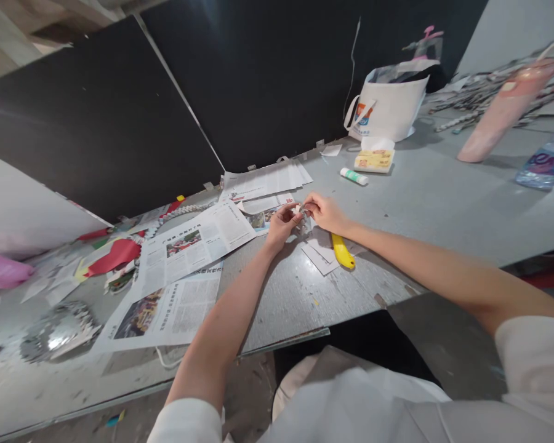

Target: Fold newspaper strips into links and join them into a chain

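Above the grey table [277, 307], both hands meet at a small whitish-grey piece of paper [298, 209]. My left hand [283, 226] pinches it from the left between thumb and fingers. My right hand [324, 210] closes on its other side, slightly blurred, so the paper's shape is partly hidden. Just below my right wrist lies a yellow-handled tool [343, 252], its far end covered by the hand. Pale paper cards [319, 259] lie flat beside it. A newspaper sheet [196, 240] spreads out to the left of my left hand.
Behind the hands are stacked printed sheets [263, 181]. A glue stick [354, 177], a tissue pack [375, 157], a white bag [390, 104] and a pink bottle [498, 114] stand or lie to the right. A braided paper strand [175, 213] and red paper [115, 257] are left.
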The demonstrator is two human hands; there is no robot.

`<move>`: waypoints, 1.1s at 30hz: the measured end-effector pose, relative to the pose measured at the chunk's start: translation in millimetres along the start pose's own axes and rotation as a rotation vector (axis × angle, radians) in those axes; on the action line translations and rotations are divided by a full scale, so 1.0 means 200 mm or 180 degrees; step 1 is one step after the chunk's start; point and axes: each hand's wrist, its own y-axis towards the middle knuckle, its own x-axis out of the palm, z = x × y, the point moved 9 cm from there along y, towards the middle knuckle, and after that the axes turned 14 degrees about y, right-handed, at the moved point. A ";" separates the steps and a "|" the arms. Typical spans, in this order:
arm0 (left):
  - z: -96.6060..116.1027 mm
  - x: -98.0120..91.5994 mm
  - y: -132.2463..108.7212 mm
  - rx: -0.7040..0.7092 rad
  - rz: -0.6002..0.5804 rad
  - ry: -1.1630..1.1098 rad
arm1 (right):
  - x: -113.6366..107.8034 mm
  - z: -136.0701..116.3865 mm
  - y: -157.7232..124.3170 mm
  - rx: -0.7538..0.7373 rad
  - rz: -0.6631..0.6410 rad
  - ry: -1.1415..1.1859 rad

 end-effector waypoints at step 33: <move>-0.04 -0.03 -0.01 -0.0354 0.0279 -0.0631 | 0.02 -0.01 0.02 -0.0218 -0.0197 0.0062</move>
